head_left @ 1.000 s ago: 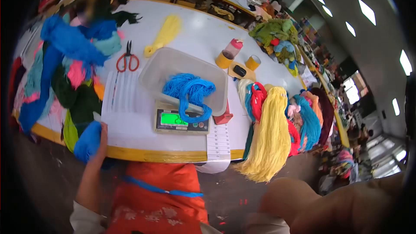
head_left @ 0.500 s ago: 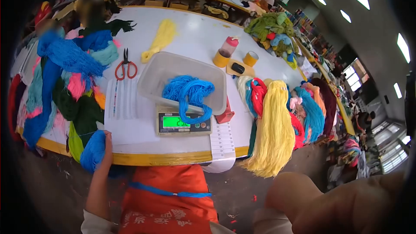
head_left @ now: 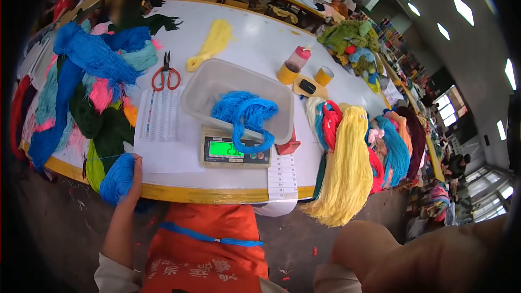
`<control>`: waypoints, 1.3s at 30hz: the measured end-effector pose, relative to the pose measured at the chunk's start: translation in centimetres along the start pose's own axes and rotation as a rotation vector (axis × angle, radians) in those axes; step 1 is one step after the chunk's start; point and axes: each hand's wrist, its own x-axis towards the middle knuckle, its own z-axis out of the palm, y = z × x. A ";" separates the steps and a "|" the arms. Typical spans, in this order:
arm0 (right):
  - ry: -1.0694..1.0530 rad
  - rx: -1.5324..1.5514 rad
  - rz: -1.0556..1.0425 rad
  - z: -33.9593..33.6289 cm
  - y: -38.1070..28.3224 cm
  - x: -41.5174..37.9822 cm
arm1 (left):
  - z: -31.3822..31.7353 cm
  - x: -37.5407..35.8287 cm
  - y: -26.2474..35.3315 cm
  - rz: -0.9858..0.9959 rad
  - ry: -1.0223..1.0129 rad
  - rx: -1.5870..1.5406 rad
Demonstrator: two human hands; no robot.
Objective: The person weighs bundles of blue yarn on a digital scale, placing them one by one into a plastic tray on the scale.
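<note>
My left hand (head_left: 135, 176) is closed around a ball of blue yarn (head_left: 116, 180) at the table's front left edge. A thin blue strand runs leftward from the ball. Very near the camera at the lower right looms my right hand (head_left: 412, 258); its fingers cannot be made out. Between them, a translucent plastic tub (head_left: 198, 95) rests tilted on a digital scale (head_left: 236, 160) with a lit green display. Inside the tub lies a blue yarn skein (head_left: 244, 111), one loop hanging over the front rim. A blue tie (head_left: 209, 236) crosses my red apron (head_left: 209, 268).
Red-handled scissors (head_left: 165, 76) and a printed sheet (head_left: 163, 146) lie left of the tub. Heaped yarn (head_left: 92, 65) covers the left side. Hanging yellow yarn (head_left: 342, 168), a label strip (head_left: 282, 176), tape rolls (head_left: 287, 73) and a pink-capped bottle (head_left: 300, 57) are to the right.
The camera view has turned slightly, so the table's contents appear a little further right. My left hand keeps its grip on the blue yarn ball. The skein stays in the tub.
</note>
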 end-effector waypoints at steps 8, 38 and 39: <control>-0.012 0.014 -0.011 0.0 -0.2 -0.1 | 0.9 0.6 -2.3 -0.016 0.043 -0.169; -0.008 0.033 -0.033 0.7 -0.1 -0.2 | 0.0 0.0 1.3 -0.013 0.013 0.052; -0.011 0.029 -0.032 0.7 -0.1 -0.3 | 0.0 0.0 1.0 -0.012 0.020 0.004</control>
